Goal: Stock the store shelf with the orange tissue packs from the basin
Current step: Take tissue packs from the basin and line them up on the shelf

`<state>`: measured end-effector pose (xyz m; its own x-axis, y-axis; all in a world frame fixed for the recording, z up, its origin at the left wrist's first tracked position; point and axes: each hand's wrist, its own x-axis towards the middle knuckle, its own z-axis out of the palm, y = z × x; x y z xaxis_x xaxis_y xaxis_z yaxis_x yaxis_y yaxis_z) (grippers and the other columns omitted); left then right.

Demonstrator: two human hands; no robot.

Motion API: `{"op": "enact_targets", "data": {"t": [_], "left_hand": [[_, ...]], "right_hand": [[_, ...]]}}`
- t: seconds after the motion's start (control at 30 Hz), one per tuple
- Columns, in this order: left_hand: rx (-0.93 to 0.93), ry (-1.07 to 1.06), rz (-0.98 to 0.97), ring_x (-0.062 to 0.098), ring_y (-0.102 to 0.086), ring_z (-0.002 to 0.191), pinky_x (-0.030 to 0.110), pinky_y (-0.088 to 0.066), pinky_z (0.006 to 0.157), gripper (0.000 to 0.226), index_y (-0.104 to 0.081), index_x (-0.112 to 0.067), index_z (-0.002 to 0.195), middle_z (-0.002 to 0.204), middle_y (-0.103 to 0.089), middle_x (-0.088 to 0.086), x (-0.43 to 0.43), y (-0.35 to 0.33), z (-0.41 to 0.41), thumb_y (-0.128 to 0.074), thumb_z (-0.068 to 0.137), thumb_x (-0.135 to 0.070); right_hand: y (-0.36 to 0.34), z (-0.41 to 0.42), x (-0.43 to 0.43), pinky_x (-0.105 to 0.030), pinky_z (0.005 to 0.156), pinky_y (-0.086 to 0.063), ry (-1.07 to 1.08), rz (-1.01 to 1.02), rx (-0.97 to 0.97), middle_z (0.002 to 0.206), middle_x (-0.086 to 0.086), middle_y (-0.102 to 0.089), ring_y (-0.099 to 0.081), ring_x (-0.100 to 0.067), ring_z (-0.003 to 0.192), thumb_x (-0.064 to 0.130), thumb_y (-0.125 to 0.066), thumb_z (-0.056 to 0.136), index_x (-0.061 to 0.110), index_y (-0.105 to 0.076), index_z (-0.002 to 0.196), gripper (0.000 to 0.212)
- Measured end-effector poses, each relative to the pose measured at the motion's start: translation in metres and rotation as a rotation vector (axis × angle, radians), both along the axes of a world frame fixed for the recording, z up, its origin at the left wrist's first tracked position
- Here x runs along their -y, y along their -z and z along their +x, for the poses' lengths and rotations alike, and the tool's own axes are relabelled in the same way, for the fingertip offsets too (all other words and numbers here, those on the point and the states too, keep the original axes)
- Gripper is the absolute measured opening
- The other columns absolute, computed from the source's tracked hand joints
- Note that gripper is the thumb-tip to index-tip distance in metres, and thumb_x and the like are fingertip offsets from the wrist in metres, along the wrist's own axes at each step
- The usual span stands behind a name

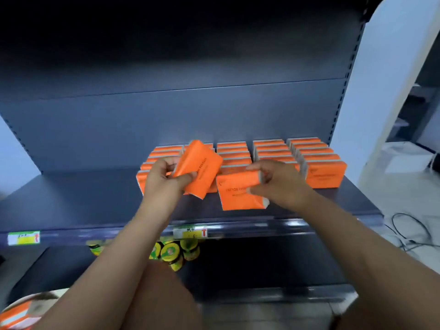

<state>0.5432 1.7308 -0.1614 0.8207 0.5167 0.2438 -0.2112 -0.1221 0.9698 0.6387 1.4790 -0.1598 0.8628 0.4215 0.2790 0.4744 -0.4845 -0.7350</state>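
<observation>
1. On the shelf (pixel 83 198), rows of orange tissue packs (pixel 273 148) are stood on edge; more packs are seen in the basin (pixel 14 308) at lower left.
2. A tilted pack (pixel 202 170) is gripped in the curled fingers of the left hand (pixel 162 179) above the left rows; a second pack (pixel 240 191) is pinched by the right hand (pixel 278 179) at the front of a middle row.
3. Standing packs could be toppled if the tilted pack is pushed in askew.
4. If released leaning, the second pack could be tipped forward off the shelf toward the jars (pixel 171 253) below.
</observation>
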Motion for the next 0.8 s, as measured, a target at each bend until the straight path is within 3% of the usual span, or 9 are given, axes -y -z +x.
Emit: {"op": "enact_targets", "data": {"t": [0.1,0.17,0.23,0.3,0.33,0.43,0.53,0.7,0.8], "left_hand": [[0.033,0.057,0.009,0.021,-0.070,0.093,0.022,-0.057,0.064,0.036,-0.066,-0.011,0.115,0.108,-0.073,0.005,0.024,0.003,0.026,-0.075,0.085,0.005],[0.045,0.068,0.009,0.029,-0.071,0.102,0.037,-0.062,0.079,0.036,-0.068,-0.019,0.109,0.111,-0.073,0.008,0.032,0.013,0.038,-0.080,0.081,0.001],[0.050,0.066,0.027,0.034,-0.069,0.111,0.055,-0.058,0.093,0.036,-0.072,-0.026,0.102,0.114,-0.073,0.010,0.037,0.020,0.046,-0.085,0.073,-0.010],[0.045,0.078,0.052,0.034,-0.069,0.112,0.061,-0.056,0.096,0.036,-0.074,-0.028,0.101,0.116,-0.073,0.011,0.039,0.024,0.052,-0.086,0.070,-0.014],[0.043,0.089,0.057,0.035,-0.069,0.111,0.062,-0.056,0.095,0.037,-0.073,-0.027,0.102,0.116,-0.072,0.013,0.040,0.024,0.055,-0.086,0.070,-0.014],[0.035,0.104,0.090,0.036,-0.069,0.109,0.061,-0.056,0.095,0.041,-0.072,-0.025,0.105,0.114,-0.072,0.013,0.042,0.025,0.063,-0.086,0.067,-0.019],[0.025,0.145,0.120,0.019,-0.070,0.096,0.048,-0.059,0.087,0.037,-0.071,-0.025,0.104,0.101,-0.073,0.001,0.050,0.028,0.072,-0.085,0.076,-0.006],[0.051,0.203,0.192,0.001,-0.065,0.090,0.019,-0.052,0.082,0.039,-0.068,-0.024,0.105,0.105,-0.070,0.000,0.076,0.032,0.086,-0.080,0.081,0.005],[0.060,0.245,0.287,-0.010,-0.063,0.087,0.008,-0.047,0.080,0.041,-0.066,-0.027,0.101,0.103,-0.070,-0.010,0.094,0.034,0.091,-0.078,0.081,0.007]], "right_hand": [[-0.007,0.015,0.031,-0.033,0.090,-0.050,0.055,-0.027,0.038,0.091,0.004,-0.071,-0.064,-0.005,0.075,0.021,-0.089,0.069,0.034,-0.075,0.105,0.041],[-0.012,0.023,0.050,-0.037,0.089,-0.055,0.087,-0.018,0.034,0.101,0.005,-0.072,-0.068,-0.013,0.087,0.014,-0.088,0.072,0.031,-0.073,0.109,0.043],[-0.016,0.031,0.071,-0.030,0.085,-0.055,0.123,-0.026,0.038,0.104,0.006,-0.069,-0.066,-0.013,0.090,0.008,-0.086,0.075,0.032,-0.068,0.115,0.050],[-0.018,0.040,0.091,-0.016,0.080,-0.051,0.171,-0.053,0.055,0.098,0.016,-0.064,-0.063,-0.004,0.085,0.006,-0.084,0.077,0.028,-0.068,0.120,0.051],[-0.018,0.046,0.101,-0.016,0.080,-0.050,0.198,-0.078,0.060,0.095,0.020,-0.063,-0.062,-0.003,0.084,0.005,-0.082,0.077,0.024,-0.070,0.120,0.048],[-0.012,0.060,0.128,-0.031,0.087,-0.055,0.262,-0.110,0.014,0.089,0.015,-0.068,-0.068,-0.017,0.090,-0.003,-0.078,0.075,0.021,-0.075,0.111,0.044],[-0.003,0.072,0.150,-0.040,0.086,-0.060,0.316,-0.066,-0.054,0.094,-0.001,-0.074,-0.071,-0.024,0.092,-0.008,-0.075,0.074,0.025,-0.075,0.100,0.042],[0.010,0.082,0.176,-0.029,0.079,-0.053,0.367,-0.060,-0.117,0.100,-0.001,-0.072,-0.069,-0.023,0.095,-0.009,-0.076,0.076,0.021,-0.074,0.101,0.039],[0.013,0.086,0.186,-0.038,0.090,-0.057,0.399,-0.064,-0.117,0.101,-0.004,-0.073,-0.070,-0.026,0.098,-0.009,-0.074,0.075,0.021,-0.075,0.098,0.038]]}}
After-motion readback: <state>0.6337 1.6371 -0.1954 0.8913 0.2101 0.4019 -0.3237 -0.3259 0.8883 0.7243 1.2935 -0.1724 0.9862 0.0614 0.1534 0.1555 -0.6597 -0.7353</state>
